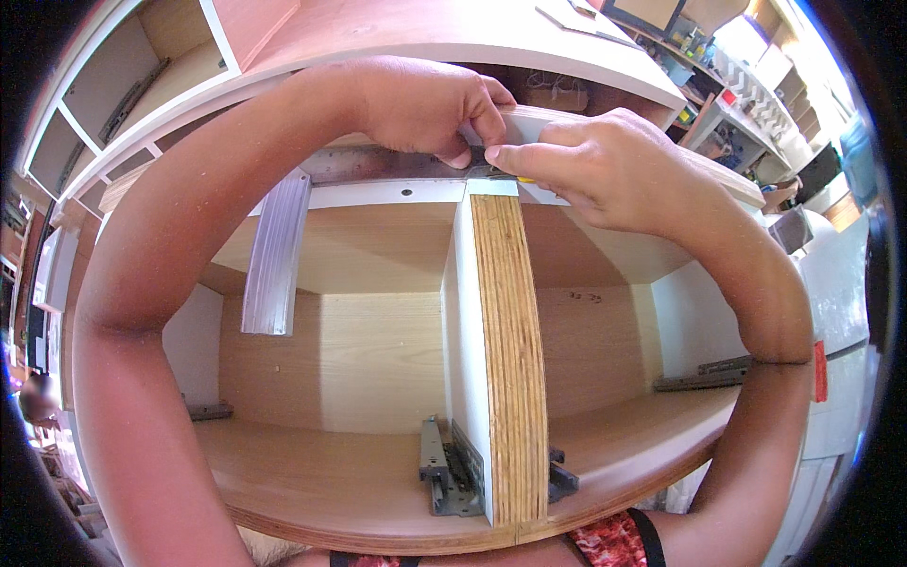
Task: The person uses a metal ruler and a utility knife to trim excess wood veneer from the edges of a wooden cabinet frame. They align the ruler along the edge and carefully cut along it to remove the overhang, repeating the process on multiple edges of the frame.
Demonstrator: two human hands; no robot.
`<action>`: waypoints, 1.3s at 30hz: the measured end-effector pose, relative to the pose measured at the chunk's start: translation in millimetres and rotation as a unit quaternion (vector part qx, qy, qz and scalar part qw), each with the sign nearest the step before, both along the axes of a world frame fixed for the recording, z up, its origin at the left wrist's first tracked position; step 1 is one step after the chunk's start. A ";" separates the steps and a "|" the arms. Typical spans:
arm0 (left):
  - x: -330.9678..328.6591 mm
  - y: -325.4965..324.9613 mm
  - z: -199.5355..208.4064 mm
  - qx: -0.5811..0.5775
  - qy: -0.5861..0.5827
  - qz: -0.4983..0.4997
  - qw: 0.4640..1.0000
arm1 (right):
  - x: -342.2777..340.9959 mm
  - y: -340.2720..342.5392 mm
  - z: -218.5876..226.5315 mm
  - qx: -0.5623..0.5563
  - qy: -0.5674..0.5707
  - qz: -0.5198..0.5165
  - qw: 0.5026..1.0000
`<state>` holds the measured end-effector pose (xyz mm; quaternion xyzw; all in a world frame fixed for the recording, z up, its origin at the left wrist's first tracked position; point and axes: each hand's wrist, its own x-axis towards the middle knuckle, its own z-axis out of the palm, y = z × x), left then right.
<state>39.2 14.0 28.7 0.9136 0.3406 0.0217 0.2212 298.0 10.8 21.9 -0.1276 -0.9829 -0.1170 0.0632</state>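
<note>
A wooden cabinet carcass lies before me, with a thick plywood-edged divider [510, 359] down its middle. Across its far white edge rests the dark blade of a metal square [373, 164]; its ridged silver handle [276, 255] hangs over the left compartment and looks joined to the blade. My left hand [420, 104] is closed at the blade's right end, thumb pressing on it and fingers curled at the board behind. Just right of that thumb, my right hand [605, 168] pinches a thin tool with a yellow part, mostly hidden by the fingers, above the divider's far end.
Metal drawer slides [452, 472] sit low on the divider, and another slide [704, 373] is on the right side wall. Beyond stands a larger white cabinet [453, 52] with open compartments. Cluttered shelves [699, 66] fill the far right. A blurred person [38, 397] shows at far left.
</note>
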 end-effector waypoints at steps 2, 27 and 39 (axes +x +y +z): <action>-2.4 -1.8 -1.3 0.001 -0.002 0.008 1.000 | -0.5 3.2 -3.3 -0.002 0.012 0.019 1.000; -2.9 -3.0 -2.3 0.009 -0.010 0.003 1.000 | 0.1 -0.4 -0.4 -0.003 0.010 0.020 1.000; -15.3 11.6 -19.5 -0.010 -0.076 -0.038 0.996 | -0.1 2.1 -2.3 0.006 0.029 0.055 0.998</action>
